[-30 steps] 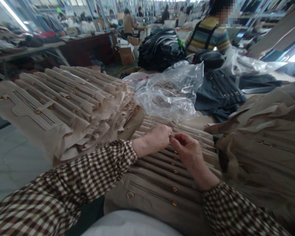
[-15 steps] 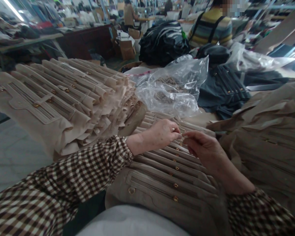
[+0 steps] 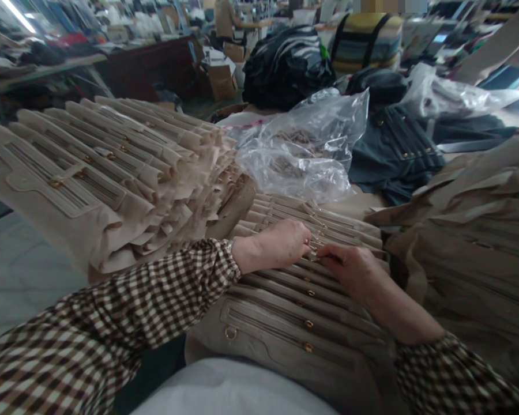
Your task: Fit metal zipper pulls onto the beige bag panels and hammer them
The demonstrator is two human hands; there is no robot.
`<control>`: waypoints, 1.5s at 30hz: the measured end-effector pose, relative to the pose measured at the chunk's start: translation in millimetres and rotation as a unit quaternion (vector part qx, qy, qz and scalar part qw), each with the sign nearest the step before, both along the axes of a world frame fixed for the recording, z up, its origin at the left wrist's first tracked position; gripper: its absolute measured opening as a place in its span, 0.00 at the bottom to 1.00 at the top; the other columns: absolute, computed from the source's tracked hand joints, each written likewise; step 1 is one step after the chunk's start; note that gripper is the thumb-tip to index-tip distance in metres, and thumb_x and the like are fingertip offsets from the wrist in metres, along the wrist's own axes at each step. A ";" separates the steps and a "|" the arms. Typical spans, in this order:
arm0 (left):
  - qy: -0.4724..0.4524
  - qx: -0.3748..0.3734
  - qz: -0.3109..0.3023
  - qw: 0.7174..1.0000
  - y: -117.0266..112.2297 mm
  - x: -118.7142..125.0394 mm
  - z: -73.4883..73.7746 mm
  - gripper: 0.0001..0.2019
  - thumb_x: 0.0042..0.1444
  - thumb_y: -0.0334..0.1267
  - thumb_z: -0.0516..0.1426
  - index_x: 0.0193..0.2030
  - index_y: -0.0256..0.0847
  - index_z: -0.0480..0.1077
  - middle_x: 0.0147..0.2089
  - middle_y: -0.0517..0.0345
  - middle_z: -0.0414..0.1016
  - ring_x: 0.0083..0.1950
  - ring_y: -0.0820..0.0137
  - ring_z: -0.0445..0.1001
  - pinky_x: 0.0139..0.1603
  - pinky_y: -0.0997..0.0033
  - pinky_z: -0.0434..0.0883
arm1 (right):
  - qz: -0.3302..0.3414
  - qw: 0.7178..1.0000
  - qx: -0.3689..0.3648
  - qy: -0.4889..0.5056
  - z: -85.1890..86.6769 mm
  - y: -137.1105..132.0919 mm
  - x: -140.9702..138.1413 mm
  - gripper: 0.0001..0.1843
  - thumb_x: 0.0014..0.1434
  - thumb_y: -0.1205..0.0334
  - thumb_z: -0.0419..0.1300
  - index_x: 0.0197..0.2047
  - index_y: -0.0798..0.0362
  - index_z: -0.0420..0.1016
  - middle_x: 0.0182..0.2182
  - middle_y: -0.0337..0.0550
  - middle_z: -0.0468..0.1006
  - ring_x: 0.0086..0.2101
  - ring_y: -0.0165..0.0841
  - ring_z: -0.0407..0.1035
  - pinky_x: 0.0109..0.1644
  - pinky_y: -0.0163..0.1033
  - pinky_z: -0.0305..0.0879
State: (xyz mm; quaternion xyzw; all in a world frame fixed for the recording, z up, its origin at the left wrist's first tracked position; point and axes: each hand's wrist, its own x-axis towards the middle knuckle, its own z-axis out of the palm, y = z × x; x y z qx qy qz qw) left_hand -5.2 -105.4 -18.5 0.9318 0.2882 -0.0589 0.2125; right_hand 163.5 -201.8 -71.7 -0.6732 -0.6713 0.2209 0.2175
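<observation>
In front of me lies a row of overlapping beige bag panels (image 3: pixel 285 340), with zips and small gold-coloured fittings (image 3: pixel 309 324) down the middle. Over this row my left hand (image 3: pixel 281 245) is closed, its fingertips pinched and partly hidden behind the hand. From the other side my right hand (image 3: pixel 348 266) meets it, thumb and forefinger pressed together. Between the fingertips shows a small shiny piece (image 3: pixel 313 254), too small to name; it is close to the panel fittings. A gold D-ring (image 3: pixel 230 333) sits on the nearest panel.
To the left is a tall stack of similar beige panels (image 3: pixel 69 167). A clear plastic bag (image 3: pixel 303 144) with small beige strips lies behind my hands. Dark panels (image 3: pixel 393 153) are behind right, more beige fabric (image 3: pixel 467 248) at right. A person in a striped top (image 3: pixel 367 43) is farther back.
Both hands have moved slightly down and nearer to me along the row of panels, still pinched together. The view has shifted a little.
</observation>
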 end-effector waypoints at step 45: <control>-0.135 -0.042 0.022 0.990 0.6 -9.4 -7.7 0.08 0.58 0.28 0.56 0.40 0.33 0.77 0.39 0.50 0.81 0.40 0.67 0.77 0.41 0.71 0.70 | -0.088 0.871 0.104 0.471 11.5 10.6 -55.6 0.09 0.53 0.55 0.67 0.33 0.50 0.76 0.29 0.38 0.79 0.32 0.31 0.73 0.40 0.38 0.73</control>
